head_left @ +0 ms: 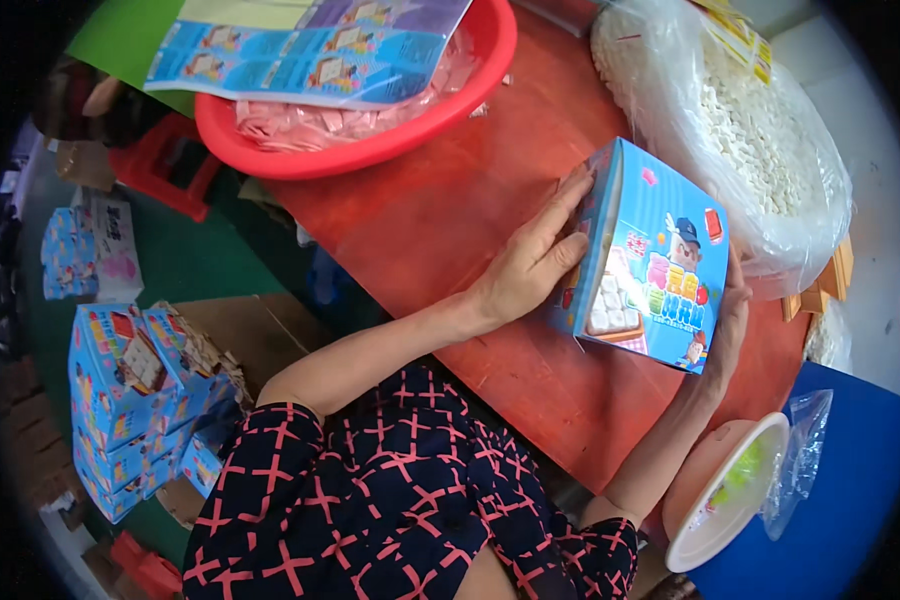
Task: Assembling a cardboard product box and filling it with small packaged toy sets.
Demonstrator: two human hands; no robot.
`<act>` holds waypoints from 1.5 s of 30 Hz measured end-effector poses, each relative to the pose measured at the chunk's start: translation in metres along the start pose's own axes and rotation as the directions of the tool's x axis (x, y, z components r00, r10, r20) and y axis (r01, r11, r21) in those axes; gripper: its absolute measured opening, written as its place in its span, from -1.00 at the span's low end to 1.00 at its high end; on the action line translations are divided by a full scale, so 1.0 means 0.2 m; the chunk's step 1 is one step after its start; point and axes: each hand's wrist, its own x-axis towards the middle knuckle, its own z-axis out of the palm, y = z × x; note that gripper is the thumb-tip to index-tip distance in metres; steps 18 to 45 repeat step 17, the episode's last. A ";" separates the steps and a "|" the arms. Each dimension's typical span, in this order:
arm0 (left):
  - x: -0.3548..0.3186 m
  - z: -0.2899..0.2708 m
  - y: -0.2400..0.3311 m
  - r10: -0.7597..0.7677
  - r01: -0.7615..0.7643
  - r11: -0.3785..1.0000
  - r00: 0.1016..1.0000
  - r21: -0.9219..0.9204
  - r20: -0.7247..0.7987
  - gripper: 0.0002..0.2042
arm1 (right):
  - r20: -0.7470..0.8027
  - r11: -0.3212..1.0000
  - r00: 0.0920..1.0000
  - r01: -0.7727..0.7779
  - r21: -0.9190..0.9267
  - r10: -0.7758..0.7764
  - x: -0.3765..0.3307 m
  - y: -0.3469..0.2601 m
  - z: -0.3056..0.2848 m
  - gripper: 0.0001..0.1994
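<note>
A blue printed cardboard box [660, 265] with cartoon pictures is held between my two hands, tilted above the red table [410, 240]. My left hand [545, 245] presses flat on the box's left side, its fingers reaching toward the far edge. Around the right side wraps my right hand [732, 320], with its fingers partly hidden behind the box. What the box contains is not visible.
At the far left, a red basin [360, 147] holds pink packets under printed sheets [300, 60]. A clear bag of small white pieces [740, 130] stands far right. A pale bowl [730, 490] sits near right. Blue boxes [120, 390] are stacked at lower left.
</note>
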 end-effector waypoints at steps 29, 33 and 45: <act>0.10 -0.04 0.01 0.392 -0.334 0.704 0.919 0.627 0.050 -0.64 | 0.465 0.188 0.877 0.480 -0.857 -0.119 -0.22 -0.29 0.49 -0.27; 0.10 -0.04 0.01 0.392 -0.334 0.704 0.919 0.627 0.050 -0.64 | 0.465 0.188 0.877 0.480 -0.857 -0.119 -0.22 -0.29 0.49 -0.27; 0.10 -0.04 0.01 0.392 -0.334 0.704 0.919 0.627 0.050 -0.64 | 0.465 0.188 0.877 0.480 -0.857 -0.119 -0.22 -0.29 0.49 -0.27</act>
